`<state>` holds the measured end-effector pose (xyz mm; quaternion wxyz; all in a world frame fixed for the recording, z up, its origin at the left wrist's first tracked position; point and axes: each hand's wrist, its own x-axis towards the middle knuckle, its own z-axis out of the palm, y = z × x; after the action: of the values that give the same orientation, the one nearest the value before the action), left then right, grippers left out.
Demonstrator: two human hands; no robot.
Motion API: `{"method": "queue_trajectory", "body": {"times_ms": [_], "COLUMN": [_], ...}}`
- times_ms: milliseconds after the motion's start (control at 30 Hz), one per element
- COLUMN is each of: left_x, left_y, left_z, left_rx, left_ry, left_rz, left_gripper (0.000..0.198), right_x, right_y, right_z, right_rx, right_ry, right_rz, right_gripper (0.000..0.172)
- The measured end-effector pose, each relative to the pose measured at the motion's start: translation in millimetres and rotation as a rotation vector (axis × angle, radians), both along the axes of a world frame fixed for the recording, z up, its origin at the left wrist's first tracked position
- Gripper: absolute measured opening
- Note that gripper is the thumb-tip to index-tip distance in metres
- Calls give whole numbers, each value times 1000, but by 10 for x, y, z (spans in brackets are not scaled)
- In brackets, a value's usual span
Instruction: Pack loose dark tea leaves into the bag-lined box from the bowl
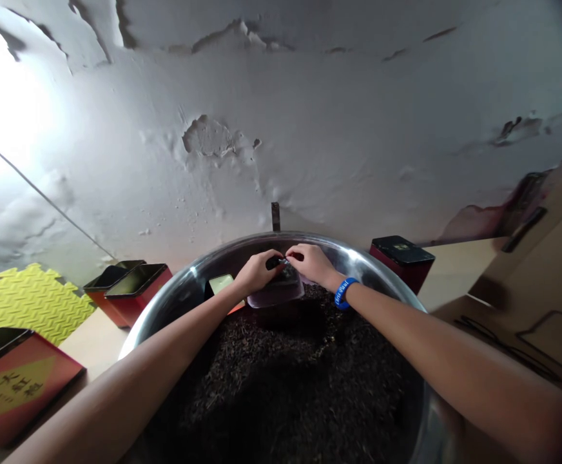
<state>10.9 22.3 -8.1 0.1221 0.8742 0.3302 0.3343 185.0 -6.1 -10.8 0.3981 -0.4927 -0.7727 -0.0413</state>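
A large steel basin (174, 298) holds a heap of dark loose tea leaves (290, 380). Over its far side both hands meet at the top of a small translucent bag (277, 293) that has dark leaves in it. My left hand (256, 270) pinches the bag's top edge from the left. My right hand (312, 263), with a blue wristband (343, 291), pinches the same edge from the right. A small pale-topped tin (220, 283) sits in the basin just left of the bag.
Red tins with black rims stand at the left (133, 291) and one with a black lid at the right (401, 258). A red box with a yellow label (15, 385) lies at the lower left. Yellow foam mat (24, 299) behind it. Cardboard boxes (532, 277) at the right. Peeling white wall behind.
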Motion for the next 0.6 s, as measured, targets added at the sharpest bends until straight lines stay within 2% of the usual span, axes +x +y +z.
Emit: {"method": "queue_trajectory", "body": {"times_ms": [467,600], "left_x": [-1,-3], "left_y": [45,49], "left_z": [-39,-52], "left_rx": [8,19], "left_ry": [-39,-46], "left_rz": [9,47], "left_gripper": [30,35], "right_x": [-1,2], "right_y": [-30,-17], "right_z": [30,24], "right_rx": [-13,-9], "right_ry": [1,-3], "right_rz": [-8,-6], "right_gripper": [16,15]}}
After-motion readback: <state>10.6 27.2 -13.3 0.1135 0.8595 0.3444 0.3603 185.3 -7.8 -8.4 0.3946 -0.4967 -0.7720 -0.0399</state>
